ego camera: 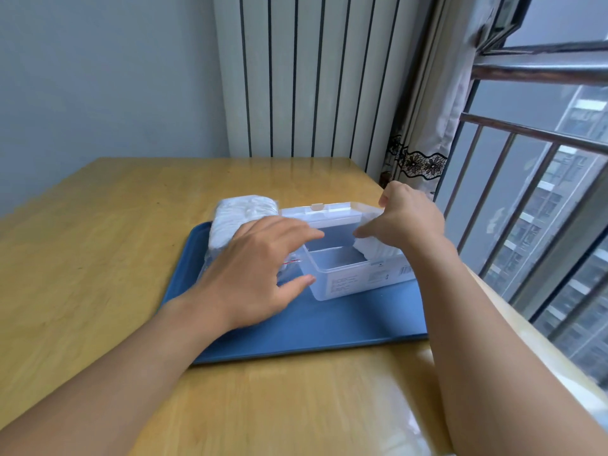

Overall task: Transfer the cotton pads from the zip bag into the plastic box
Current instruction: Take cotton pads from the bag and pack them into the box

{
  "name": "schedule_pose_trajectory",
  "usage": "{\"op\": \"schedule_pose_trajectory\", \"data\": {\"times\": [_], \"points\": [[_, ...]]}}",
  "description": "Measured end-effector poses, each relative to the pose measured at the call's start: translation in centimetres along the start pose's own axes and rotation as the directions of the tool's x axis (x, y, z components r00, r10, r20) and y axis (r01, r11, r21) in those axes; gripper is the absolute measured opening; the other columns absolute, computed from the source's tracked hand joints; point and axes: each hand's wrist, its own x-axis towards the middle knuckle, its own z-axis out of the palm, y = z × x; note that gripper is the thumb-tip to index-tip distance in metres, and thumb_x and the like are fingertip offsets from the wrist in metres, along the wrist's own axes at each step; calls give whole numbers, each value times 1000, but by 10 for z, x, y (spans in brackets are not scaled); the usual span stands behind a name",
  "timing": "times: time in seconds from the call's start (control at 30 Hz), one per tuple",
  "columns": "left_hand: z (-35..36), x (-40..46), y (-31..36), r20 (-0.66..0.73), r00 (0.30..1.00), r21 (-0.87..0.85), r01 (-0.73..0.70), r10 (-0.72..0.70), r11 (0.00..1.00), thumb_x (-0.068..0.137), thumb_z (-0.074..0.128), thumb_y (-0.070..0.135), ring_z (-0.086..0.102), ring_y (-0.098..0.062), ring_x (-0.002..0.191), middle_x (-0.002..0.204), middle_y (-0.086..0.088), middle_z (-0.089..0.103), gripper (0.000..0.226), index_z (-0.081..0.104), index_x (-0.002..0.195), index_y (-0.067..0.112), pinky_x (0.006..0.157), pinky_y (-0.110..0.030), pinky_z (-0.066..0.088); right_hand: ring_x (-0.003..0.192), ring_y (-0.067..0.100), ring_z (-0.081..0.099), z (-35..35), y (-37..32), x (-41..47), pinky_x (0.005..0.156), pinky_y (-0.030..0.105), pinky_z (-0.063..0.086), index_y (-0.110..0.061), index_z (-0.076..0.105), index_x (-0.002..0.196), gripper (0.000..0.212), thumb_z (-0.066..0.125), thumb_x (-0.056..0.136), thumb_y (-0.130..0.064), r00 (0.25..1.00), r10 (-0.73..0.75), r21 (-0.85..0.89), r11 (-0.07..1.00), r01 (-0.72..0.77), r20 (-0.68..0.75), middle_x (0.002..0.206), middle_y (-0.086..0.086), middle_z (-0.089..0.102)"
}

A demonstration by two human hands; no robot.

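Note:
A clear plastic box (348, 281) stands on a blue tray (329, 324) with its hinged lid (332, 213) tipped back. A stack of white cotton pads (371, 248) fills the right end of the box; the left part looks empty. Left of the box lies the zip bag (237, 215), still bulging with white pads at its far end. My left hand (260, 268) hovers with spread fingers over the bag's near end and the box's left rim. My right hand (404, 218) is spread over the pads in the box, thumb pointing left; whether it touches them I cannot tell.
The tray lies on a wooden table (98, 258) whose right edge runs along a barred window (526, 192). A radiator (312, 77) and a curtain (424, 153) stand behind the table's far edge.

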Motion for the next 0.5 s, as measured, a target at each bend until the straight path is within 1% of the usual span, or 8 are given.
{"op": "schedule_pose_trajectory", "data": {"times": [0.07,0.13,0.2,0.27,0.33,0.4,0.43,0.5], "points": [[-16,0,-3,17,999,-4,34,-34,999,71,74,48,50,-14,127,137,12,55,72,54,137,29,109,-36,40,100,23,53,-1,-1,-2,74,34,44,-18,54,113,74,90,59,-54,999,-35,34,999,35,-11,108,0,60],[-33,-2,-11,75,993,46,85,-89,995,66,71,48,41,-13,133,143,13,45,83,45,143,35,112,-36,37,106,21,51,-3,-1,-3,76,35,43,-18,55,117,76,89,61,-57,997,-70,89,993,73,-34,112,-2,57],[-45,-7,-21,159,969,131,169,-189,977,63,67,39,31,-14,139,149,16,34,91,34,148,39,113,-37,36,111,20,51,-5,-1,-4,79,35,43,-19,56,119,75,87,62,-58,995,-94,165,981,99,-37,109,-5,53],[-49,-10,-30,219,923,198,277,-318,940,68,67,27,27,-16,141,152,17,26,94,25,151,38,113,-38,36,101,18,56,-6,-4,-4,77,34,45,-21,58,117,73,85,62,-62,995,-94,287,953,102,-44,101,-5,56],[-48,-9,-37,199,887,185,383,-416,905,77,65,18,37,-22,136,153,12,29,86,25,152,34,108,-41,40,84,14,61,-9,-10,-7,71,30,47,-22,65,110,61,83,66,-61,983,-120,441,881,169,-135,88,-3,63],[-47,-7,-41,127,884,112,438,-450,892,87,62,20,49,-27,127,148,7,42,68,34,148,31,104,-42,43,64,4,57,-15,-25,-17,63,25,45,-21,75,94,30,81,77,-44,937,-238,559,754,345,-257,72,-7,65],[-46,-6,-41,84,887,74,449,-454,890,90,60,22,53,-27,124,143,5,50,57,42,144,29,103,-43,44,57,0,51,-18,-34,-27,60,23,41,-19,78,87,16,81,81,-34,898,-345,592,676,439,-272,65,-10,63],[-46,-5,-41,-7,883,12,469,-469,883,93,60,28,61,-25,113,128,5,63,38,56,131,29,99,-42,49,55,1,44,-14,-56,-55,58,18,34,-18,81,83,4,80,83,-22,764,-606,577,550,603,-220,60,-13,54]]}}
